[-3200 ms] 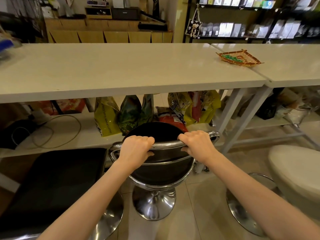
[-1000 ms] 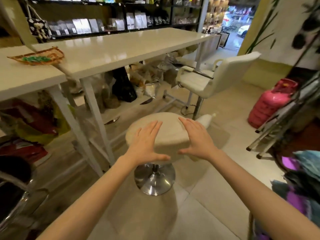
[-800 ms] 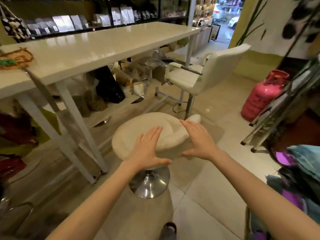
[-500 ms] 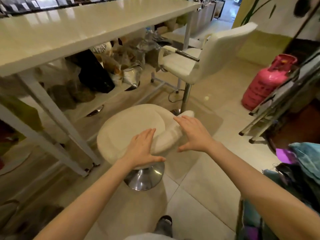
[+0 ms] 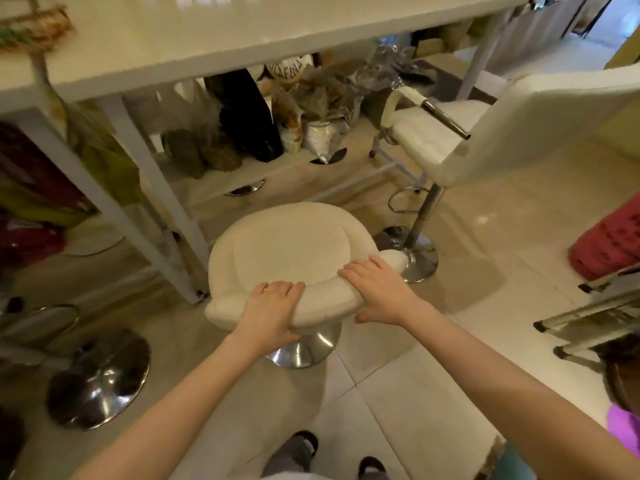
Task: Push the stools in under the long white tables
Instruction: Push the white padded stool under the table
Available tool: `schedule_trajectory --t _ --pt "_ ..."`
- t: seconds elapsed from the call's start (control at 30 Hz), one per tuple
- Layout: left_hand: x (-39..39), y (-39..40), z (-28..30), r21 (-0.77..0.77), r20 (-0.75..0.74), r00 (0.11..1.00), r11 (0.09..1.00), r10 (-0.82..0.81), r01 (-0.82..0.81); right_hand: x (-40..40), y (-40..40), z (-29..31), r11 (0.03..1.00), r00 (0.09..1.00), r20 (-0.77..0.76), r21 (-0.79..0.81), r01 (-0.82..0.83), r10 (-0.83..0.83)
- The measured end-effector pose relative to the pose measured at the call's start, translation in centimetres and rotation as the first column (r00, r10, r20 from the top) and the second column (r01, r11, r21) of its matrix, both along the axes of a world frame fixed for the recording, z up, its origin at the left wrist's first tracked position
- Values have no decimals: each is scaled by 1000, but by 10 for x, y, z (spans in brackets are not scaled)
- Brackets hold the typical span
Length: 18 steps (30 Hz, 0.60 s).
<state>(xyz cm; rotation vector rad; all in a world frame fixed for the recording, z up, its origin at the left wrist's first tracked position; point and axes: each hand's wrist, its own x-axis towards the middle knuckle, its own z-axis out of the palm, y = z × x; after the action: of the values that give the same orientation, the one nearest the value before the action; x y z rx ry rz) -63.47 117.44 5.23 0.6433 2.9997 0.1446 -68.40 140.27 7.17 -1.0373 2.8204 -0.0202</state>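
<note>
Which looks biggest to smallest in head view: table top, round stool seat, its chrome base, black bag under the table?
1. table top
2. stool seat
3. black bag and chrome base, unranked: base mostly hidden under seat, bag farther off.

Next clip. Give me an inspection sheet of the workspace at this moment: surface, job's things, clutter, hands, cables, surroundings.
Surface: white table, a woven tray at its left end.
Job's things: cream stool stands on the floor in front of the table, not yet under it; white chair to its right, also out.
Clutter: bags packed on the shelf under the table.
Hands: left hand and right hand each grip the stool's low backrest.
Cables: nothing seen.
Surroundings: tiled floor, pink gas cylinder at right.
</note>
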Motion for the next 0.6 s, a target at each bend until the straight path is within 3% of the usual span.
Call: schedule_trajectory --t 0.2,0.6 --pt "4 10 -2 -40 -63 989 990 134 -136 -18 6 -19 989 989 -78 -69 -130 125" --pt "-1 20 -10 -72 -125 979 983 159 -169 -33 18 -32 964 959 -220 -156 -214 177"
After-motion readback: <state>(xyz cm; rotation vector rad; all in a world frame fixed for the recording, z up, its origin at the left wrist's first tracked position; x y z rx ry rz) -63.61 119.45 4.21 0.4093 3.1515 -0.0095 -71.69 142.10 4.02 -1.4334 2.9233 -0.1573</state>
